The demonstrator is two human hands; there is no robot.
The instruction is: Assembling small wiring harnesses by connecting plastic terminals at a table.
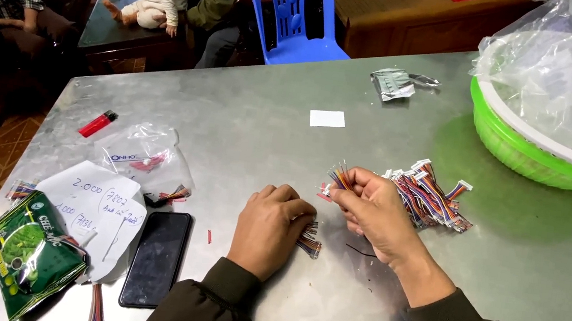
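Observation:
My left hand (268,226) rests knuckles-up on the metal table (246,126), closed over a small bundle of multicoloured wire leads (309,239) that sticks out to its right. My right hand (375,213) is raised just beside it, fingers pinching a short multicoloured wire piece with a white connector (337,178). A loose pile of the same connector wires (432,194) lies on the table right behind my right hand.
A green basin lined with clear plastic (523,151) stands at the far right. On the left lie a black phone (157,257), a written paper, a green packet (31,252), a clear bag, a red lighter (97,123). A blue chair and seated people are beyond the table.

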